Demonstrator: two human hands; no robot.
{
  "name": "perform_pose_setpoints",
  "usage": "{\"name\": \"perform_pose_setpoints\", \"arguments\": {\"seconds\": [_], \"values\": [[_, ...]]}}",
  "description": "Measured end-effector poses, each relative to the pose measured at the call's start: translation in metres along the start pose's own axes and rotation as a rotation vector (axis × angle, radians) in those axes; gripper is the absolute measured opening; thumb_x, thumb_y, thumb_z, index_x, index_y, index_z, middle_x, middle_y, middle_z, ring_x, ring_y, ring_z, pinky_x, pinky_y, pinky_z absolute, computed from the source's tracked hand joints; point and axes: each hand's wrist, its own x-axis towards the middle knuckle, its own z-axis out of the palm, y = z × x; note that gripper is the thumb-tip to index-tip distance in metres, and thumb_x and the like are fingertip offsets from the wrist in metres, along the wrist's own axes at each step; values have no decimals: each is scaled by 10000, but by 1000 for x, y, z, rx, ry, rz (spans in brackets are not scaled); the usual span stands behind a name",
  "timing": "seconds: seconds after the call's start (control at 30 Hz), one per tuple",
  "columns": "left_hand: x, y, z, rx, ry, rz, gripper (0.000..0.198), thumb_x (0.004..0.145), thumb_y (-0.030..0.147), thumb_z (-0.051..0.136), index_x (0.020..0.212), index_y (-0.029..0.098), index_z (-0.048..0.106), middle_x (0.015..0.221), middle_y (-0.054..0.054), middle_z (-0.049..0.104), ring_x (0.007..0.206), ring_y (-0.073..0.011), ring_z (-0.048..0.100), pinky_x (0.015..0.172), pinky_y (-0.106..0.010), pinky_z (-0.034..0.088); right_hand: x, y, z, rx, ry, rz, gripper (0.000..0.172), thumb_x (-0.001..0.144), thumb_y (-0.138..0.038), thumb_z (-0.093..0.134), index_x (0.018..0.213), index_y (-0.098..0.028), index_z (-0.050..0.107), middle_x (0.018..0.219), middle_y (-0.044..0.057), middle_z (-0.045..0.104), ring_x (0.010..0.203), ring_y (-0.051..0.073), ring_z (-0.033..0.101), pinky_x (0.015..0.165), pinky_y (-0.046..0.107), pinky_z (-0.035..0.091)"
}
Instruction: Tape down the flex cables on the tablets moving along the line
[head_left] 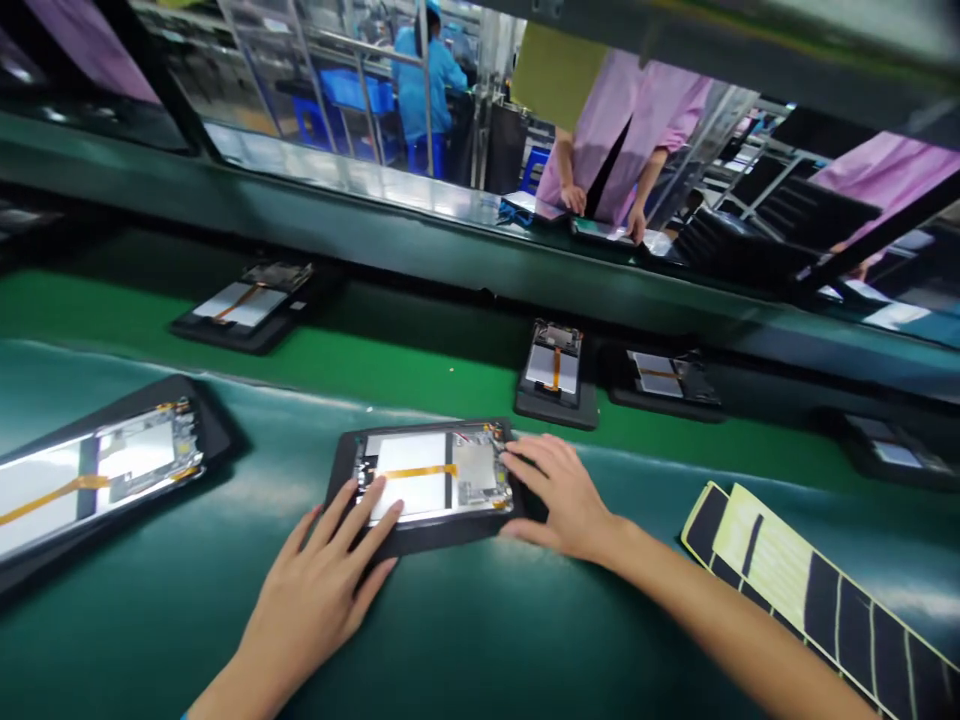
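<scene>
Rectangular open-backed tablet, silver-white inside (421, 495), lies on flat black pad (450, 531). Left hand (319, 575), fingers spread, and right hand (564, 500), loosely curved, touch opposite ends, apparently steadying it.

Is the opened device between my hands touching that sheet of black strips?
Apart: the head view shows green work surface and the right hand between device and sheet.
</scene>
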Motion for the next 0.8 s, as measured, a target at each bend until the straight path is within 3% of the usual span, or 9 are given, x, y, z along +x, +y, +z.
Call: {"name": "perform_pose_setpoints", "arguments": {"seconds": [0.1, 0.17, 0.3, 0.43, 0.53, 0.67, 0.8], "values": [[16, -27, 10, -31, -18, -53, 526, 972, 376, 499, 1475, 225, 522, 1587, -136, 446, 1399, -430, 472, 1025, -570, 474, -19, 27, -13, 0, 89, 236, 551, 972, -518, 589, 1429, -216, 530, 1358, 146, 620, 1254, 303, 566, 1031, 515, 488], [39, -45, 20, -63, -51, -93, 517, 982, 401, 468, 1461, 223, 541, 1580, -140, 455, 1412, -442, 451, 1034, -592, 471, -32, 47, -18, -23, 136, 352, 501, 970, -488, 597, 1391, -219, 569, 1310, 137, 646, 1214, 299, 591, 1009, 508, 507], [107, -76, 34, -48, -97, -179, 482, 977, 374, 432, 1385, 185, 607, 1502, -186, 533, 1395, -442, 466, 1042, -623, 466, -50, 81, -20, -107, 184, 567, 537, 927, -521, 626, 1358, -203, 599, 1279, 132, 662, 1201, 314, 603, 1021, 521, 507], [157, -79, 35, 18, -12, -309, 469, 966, 264, 406, 1382, 156, 595, 1470, -208, 544, 1404, -435, 454, 1035, -628, 467, -51, 104, -18, -157, 136, 767, 665, 854, -504, 706, 1410, -176, 548, 1362, 149, 608, 1242, 337, 577, 1030, 509, 501], [161, -63, 32, -74, 36, -283, 472, 963, 331, 452, 1384, 165, 586, 1465, -201, 552, 1391, -418, 479, 1050, -604, 477, -43, 117, -18, -18, 173, 899, 742, 782, -450, 789, 1414, -153, 539, 1421, 183, 559, 1311, 384, 516, 1087, 551, 435], [138, -39, 29, -233, 85, -192, 452, 986, 424, 471, 1324, 167, 625, 1448, -186, 573, 1357, -393, 528, 1071, -564, 491, -31, 131, -19, 280, 329, 1008, 644, 711, -416, 865, 1252, -143, 646, 1461, 200, 521, 1379, 394, 445, 1172, 560, 323], [113, -20, 25, -375, 119, -193, 403, 991, 435, 512, 1319, 229, 623, 1443, -130, 593, 1327, -350, 571, 1044, -533, 535, -22, 135, -16, 482, 413, 1047, 602, 723, -403, 861, 1228, -164, 637, 1273, 152, 654, 1217, 313, 604, 1072, 486, 476]]}}
